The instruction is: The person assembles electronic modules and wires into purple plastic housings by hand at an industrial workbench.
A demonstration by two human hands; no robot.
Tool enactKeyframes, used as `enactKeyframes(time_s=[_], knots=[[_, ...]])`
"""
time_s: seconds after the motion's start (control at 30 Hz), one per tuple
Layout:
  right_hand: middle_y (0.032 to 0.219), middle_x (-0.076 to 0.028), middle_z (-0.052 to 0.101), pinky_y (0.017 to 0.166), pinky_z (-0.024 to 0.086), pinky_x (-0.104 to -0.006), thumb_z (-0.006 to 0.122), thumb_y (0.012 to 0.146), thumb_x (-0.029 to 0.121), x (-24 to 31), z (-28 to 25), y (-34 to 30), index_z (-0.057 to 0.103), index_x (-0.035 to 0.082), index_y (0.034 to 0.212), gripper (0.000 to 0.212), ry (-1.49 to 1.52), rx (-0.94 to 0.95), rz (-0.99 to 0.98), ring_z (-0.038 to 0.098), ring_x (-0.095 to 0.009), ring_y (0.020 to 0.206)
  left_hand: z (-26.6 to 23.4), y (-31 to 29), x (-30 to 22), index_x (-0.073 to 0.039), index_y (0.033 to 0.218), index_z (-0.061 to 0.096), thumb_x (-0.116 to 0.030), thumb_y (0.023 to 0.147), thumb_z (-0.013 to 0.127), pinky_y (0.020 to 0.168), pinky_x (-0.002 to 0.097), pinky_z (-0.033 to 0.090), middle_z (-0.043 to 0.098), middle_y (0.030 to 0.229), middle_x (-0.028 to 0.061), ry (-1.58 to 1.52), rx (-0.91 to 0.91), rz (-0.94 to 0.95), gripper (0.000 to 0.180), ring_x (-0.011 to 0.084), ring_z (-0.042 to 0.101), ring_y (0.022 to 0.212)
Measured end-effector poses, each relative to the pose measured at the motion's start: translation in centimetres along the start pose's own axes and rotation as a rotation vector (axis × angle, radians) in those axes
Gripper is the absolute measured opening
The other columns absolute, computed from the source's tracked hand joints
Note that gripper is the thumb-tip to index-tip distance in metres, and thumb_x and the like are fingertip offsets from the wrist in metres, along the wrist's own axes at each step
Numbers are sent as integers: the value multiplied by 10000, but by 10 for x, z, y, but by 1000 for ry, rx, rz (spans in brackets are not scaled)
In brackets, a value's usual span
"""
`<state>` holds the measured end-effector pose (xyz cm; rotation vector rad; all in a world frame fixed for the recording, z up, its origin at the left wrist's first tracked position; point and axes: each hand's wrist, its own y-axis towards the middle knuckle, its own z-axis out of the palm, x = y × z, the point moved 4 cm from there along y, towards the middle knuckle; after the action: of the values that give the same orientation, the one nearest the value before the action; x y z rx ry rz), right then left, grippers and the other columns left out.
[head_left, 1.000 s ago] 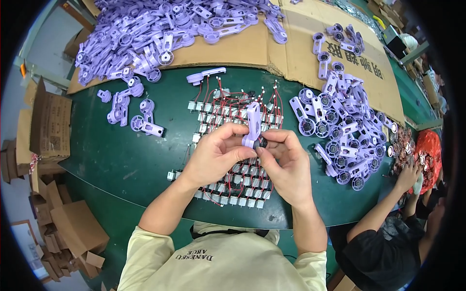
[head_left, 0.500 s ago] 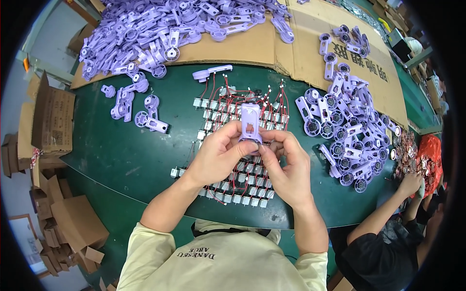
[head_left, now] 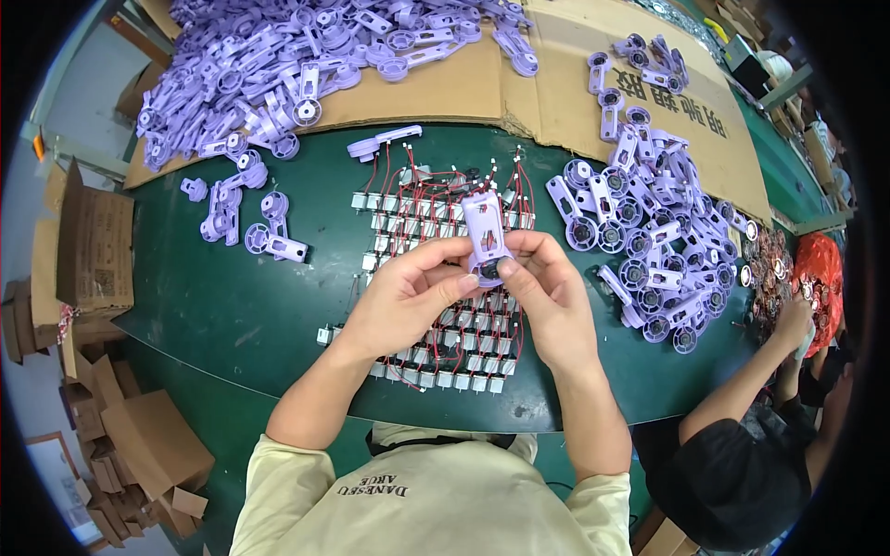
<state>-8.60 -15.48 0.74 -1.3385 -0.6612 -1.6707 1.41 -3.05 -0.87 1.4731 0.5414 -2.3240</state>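
Note:
A purple plastic housing point(head_left: 481, 222), long with cut-outs and a round ring at its near end, stands tilted between my hands over the bench. My left hand point(head_left: 405, 295) is closed on its left side, the thumb at the ring. From the right, my right hand point(head_left: 554, 298) grips the same ring with thumb and fingers. A dark round part point(head_left: 489, 270) shows inside the ring. Beneath my hands lie rows of small silver motors point(head_left: 445, 379) with red and dark wires, partly hidden by the hands.
A large heap of purple housings point(head_left: 250, 83) covers cardboard point(head_left: 389, 104) at the far left. Another pile point(head_left: 649, 250), with dark centres, lies to the right. A few loose housings point(head_left: 278, 232) sit left on the green bench point(head_left: 222, 306). A co-worker's hand point(head_left: 794, 324) is at the right near a red bag point(head_left: 818, 278).
The housing has turned a little in my hands, and the dark part in its ring now shows. My right thumb has shifted on the ring. The whole view has moved slightly.

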Motion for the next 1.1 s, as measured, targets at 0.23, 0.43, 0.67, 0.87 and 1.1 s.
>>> enactKeyframes(time_s=[0.23,0.43,0.67,0.87,1.1], knots=[[969,-44,593,732,462,-224,517,948,35,-13,1,-3,479,13,1156,212,34,-63,29,547,-72,850,7,-2,0,62,1223,554,69,893,597,914,287,533,577,1097,78,230,12,159,332,157,629,1025],[953,-35,588,687,443,-205,576,912,19,-8,4,-1,478,10,1142,250,70,-56,29,536,-56,808,8,0,0,55,1202,576,71,877,618,907,291,542,576,1077,80,158,-60,166,329,176,642,1019],[960,-42,601,734,464,-226,587,925,51,-13,-2,0,479,6,1134,240,192,-55,95,558,-71,845,13,-4,-4,29,1227,570,64,878,618,888,279,545,561,1079,72,448,-2,269,354,159,635,1015],[1007,-65,610,764,469,-233,566,943,38,-7,1,0,457,-4,1215,296,170,50,111,574,-92,870,5,-1,-3,70,1215,542,48,907,584,873,260,523,490,1137,68,159,-76,175,312,135,620,1009],[1017,-65,575,776,469,-231,525,944,-33,-11,12,-5,419,1,1191,271,109,80,24,554,-92,914,4,-1,-8,46,1110,582,-4,858,688,761,229,498,525,1039,59,253,-99,283,278,87,599,831]])
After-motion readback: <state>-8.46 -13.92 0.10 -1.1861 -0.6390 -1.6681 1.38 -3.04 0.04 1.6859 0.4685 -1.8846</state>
